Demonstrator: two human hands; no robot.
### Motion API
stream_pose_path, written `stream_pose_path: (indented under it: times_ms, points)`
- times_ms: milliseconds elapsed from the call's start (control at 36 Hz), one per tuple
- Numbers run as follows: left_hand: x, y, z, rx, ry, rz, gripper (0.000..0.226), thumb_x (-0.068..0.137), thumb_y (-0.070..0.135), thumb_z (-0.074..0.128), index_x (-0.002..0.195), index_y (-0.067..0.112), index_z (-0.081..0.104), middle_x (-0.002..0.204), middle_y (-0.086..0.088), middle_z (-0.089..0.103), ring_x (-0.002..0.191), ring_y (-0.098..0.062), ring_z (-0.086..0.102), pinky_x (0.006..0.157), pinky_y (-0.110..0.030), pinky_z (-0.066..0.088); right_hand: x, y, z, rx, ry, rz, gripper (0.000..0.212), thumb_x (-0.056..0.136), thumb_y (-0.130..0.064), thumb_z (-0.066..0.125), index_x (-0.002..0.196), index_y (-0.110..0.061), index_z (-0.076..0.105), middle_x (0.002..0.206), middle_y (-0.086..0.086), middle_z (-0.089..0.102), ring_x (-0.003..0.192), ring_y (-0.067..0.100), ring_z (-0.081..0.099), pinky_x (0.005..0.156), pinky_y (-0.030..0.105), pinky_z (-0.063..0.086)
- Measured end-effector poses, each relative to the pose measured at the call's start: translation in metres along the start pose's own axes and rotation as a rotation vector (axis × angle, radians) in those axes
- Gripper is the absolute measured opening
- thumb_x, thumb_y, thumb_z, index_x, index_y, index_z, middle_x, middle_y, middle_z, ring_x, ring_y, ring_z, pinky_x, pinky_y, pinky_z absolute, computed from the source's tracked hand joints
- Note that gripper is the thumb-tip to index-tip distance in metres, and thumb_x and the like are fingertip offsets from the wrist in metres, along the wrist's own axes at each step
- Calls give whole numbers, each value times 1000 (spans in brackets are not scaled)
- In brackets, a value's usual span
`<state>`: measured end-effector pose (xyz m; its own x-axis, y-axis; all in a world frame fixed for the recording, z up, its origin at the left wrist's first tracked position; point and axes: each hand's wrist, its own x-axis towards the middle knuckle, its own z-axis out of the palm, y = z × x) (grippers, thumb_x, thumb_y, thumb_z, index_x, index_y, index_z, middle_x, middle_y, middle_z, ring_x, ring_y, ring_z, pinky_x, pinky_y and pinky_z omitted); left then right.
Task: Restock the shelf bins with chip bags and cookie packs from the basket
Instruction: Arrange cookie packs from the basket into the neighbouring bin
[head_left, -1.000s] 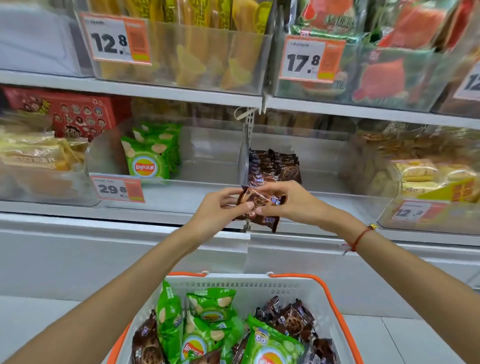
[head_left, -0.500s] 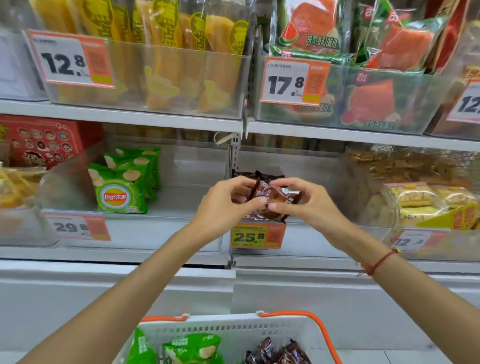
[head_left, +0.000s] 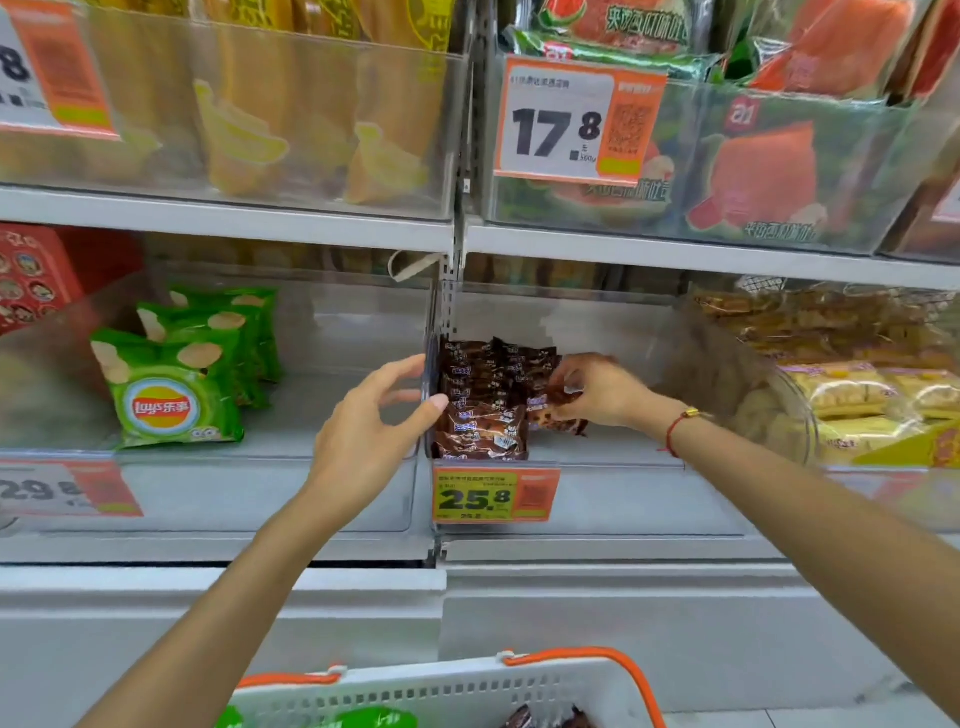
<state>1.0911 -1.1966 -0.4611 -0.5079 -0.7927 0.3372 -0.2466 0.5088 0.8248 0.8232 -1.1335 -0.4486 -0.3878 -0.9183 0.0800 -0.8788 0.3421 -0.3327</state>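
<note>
Shelf bin (head_left: 597, 499) half-stocked; right hand (head_left: 597, 389) pinched cookie pack (head_left: 558, 410) beside stack (head_left: 483, 400), left hand (head_left: 374, 431) open, steadying stack.

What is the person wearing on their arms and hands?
Both arms are bare, with no sleeves in view and no gloves. The left hand wears nothing. Next to the right hand, the wrist carries a thin red cord bracelet with a small gold bead.
</note>
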Motion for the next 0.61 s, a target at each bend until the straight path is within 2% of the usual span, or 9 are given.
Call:
stream_pose_path:
  times_ms: [83, 139, 194, 250, 361, 611]
  points:
    - [1, -3, -1, -41, -17, 0, 41, 84, 46, 64, 124, 48, 51, 124, 32, 54, 109, 8, 55, 101, -44, 44, 14, -4, 11, -17, 2, -23, 43, 74, -27, 81, 109, -15, 60, 113, 6, 62, 104, 24, 60, 85, 34, 51]
    - [2, -5, -1, -44, -16, 1, 43, 82, 49, 63, 123, 50, 51, 123, 33, 54, 109, 9, 55, 102, -44, 44, 18, -1, 12, -73, 24, -41, 40, 74, -30, 81, 108, -19, 64, 114, 3, 64, 104, 23, 60, 84, 30, 50]
    - [2, -6, 0, -30, -10, 6, 42, 82, 51, 63, 122, 53, 49, 122, 35, 53, 108, 12, 54, 101, -42, 44, 19, 2, 12, -171, 56, -63, 37, 78, -33, 78, 111, -21, 67, 118, 0, 63, 108, 22, 57, 82, 24, 41]
    - [1, -7, 1, -16, -3, 14, 38, 83, 50, 62, 118, 58, 48, 121, 35, 53, 107, 13, 53, 99, -41, 45, 18, 4, 12, -234, 104, -89, 36, 79, -35, 76, 113, -22, 68, 120, 0, 61, 110, 22, 54, 80, 25, 37]
    - [1, -6, 0, -16, -4, 17, 33, 81, 53, 61, 106, 66, 44, 118, 38, 53, 107, 13, 54, 98, -42, 45, 20, 4, 13, -254, 116, -107, 38, 81, -37, 74, 116, -22, 67, 119, 1, 61, 107, 22, 56, 80, 28, 41]
    - [1, -6, 0, -15, -2, 7, 32, 82, 53, 62, 105, 66, 44, 116, 42, 51, 105, 15, 54, 100, -43, 44, 29, -3, 21, -274, 113, -116, 38, 84, -35, 71, 119, -25, 63, 115, 2, 63, 101, 24, 59, 73, 28, 42]
